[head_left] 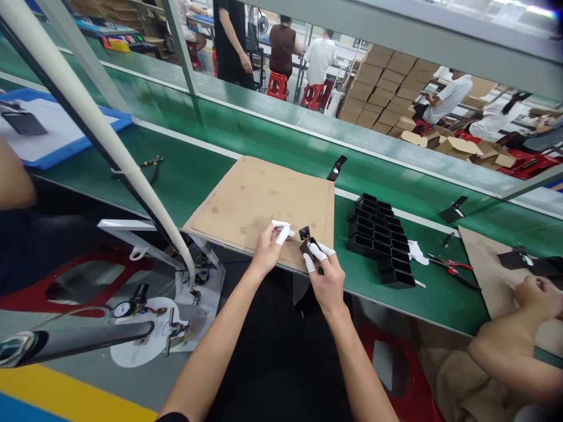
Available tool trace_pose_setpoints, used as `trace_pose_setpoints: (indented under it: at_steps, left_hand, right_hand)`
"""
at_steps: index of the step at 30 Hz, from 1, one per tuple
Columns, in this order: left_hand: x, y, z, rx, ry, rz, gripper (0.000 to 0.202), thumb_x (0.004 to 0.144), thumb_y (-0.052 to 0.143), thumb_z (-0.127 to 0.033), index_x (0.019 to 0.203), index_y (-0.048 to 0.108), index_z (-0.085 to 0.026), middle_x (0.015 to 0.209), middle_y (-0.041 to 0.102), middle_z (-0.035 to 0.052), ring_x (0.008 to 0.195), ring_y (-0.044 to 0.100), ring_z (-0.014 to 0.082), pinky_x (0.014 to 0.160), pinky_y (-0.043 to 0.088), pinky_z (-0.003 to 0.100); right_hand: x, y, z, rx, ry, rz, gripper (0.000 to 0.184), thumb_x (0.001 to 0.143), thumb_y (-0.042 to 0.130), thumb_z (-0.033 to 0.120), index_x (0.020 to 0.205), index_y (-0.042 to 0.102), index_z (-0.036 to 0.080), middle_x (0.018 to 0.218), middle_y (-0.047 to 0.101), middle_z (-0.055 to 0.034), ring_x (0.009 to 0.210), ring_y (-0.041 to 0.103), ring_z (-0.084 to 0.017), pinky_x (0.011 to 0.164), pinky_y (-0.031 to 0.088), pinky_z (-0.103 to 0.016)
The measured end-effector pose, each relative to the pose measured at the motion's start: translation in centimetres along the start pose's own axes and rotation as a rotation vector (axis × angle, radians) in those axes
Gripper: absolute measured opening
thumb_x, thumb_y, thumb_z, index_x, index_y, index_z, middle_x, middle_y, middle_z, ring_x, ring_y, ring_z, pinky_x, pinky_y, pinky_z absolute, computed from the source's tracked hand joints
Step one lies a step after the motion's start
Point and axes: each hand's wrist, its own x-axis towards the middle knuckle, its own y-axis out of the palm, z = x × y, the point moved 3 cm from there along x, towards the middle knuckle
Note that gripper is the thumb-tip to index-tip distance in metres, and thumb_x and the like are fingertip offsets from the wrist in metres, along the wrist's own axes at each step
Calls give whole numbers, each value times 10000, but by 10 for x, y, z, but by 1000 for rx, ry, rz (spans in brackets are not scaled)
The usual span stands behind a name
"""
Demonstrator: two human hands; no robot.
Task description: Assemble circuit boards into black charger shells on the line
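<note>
Taking the small black housing (303,249) as the clock's centre, a blue-rimmed tray (124,120) lay far out at ten o'clock on the green table (189,173). Nearer along that same line were yellow-and-black pliers (153,163). A cardboard sheet (259,190) spread towards ten and eleven o'clock.

The left hand (266,249) was at nine o'clock, thumb and forefinger in white finger cots and narrowed near each other; whether they gripped something pale and tiny could not be told. The housing itself was held above the sheet's near right corner, its small black flap upright and thin red wires showing. The fingers of the right hand (328,278), also cotted, were closed around it from about four o'clock.

A dark hinged piece (336,169) stood at one o'clock. At three o'clock sat a block of open black cases (380,234), with a white scrap (417,252) and red-handled pliers (457,268) beyond, then a co-worker's hand (537,293).

The likeliest trouble was a snagged or strained wire, should the left fingers pull against the flap; smooth cots might also let the housing slip, and, so near the table's edge, it could drop to the floor.
</note>
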Motion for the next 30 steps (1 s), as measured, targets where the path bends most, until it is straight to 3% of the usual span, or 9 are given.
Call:
trace_pose_setpoints:
  at_steps: [7,11,19,22,26,30]
  left_hand:
    - [-1,0,-2,2,11,-5,394,899,769,-558,1037,684,-200,934,791,68,909,782,232,967,608,424]
    - [-2,-1,-1,12,1,10,388,907,762,-549,1054,682,-199,954,798,75,935,785,239,989,592,424]
    - [1,0,1,-22,0,-10,386,899,764,-555,1030,676,-203,948,790,73,928,783,242,941,606,416]
    - [1,-1,0,-20,2,-7,392,898,766,-558,1031,683,-199,950,786,75,909,782,237,936,602,412]
    - [-1,-2,1,-11,-1,2,387,902,765,-556,1035,688,-201,946,793,76,917,780,239,946,594,411]
    - [-1,-2,3,-27,-11,4,377,917,751,-551,1048,684,-204,963,796,80,942,780,243,980,588,426]
  right_hand:
    - [5,-3,2,-19,-58,-18,307,1043,648,284,1335,743,278,1296,743,-118,1153,760,-235,1003,645,-382]
    - [11,-9,10,-8,-129,-106,335,1022,679,242,1349,736,281,1302,742,-122,1181,753,-246,1021,640,-396]
    - [-5,12,0,-13,-47,-48,244,1041,647,301,1240,778,248,1230,760,-127,1110,772,-238,960,657,-381]
    - [5,1,10,7,-63,-70,222,1035,654,283,1214,777,237,1193,768,-122,1075,774,-230,943,658,-385]
    - [22,-24,28,45,-109,-195,250,979,729,232,1223,768,272,1221,773,-103,1114,758,-255,993,640,-443]
    - [18,-15,21,20,-86,-123,213,998,703,262,1200,772,258,1176,770,-107,1075,762,-247,966,640,-416]
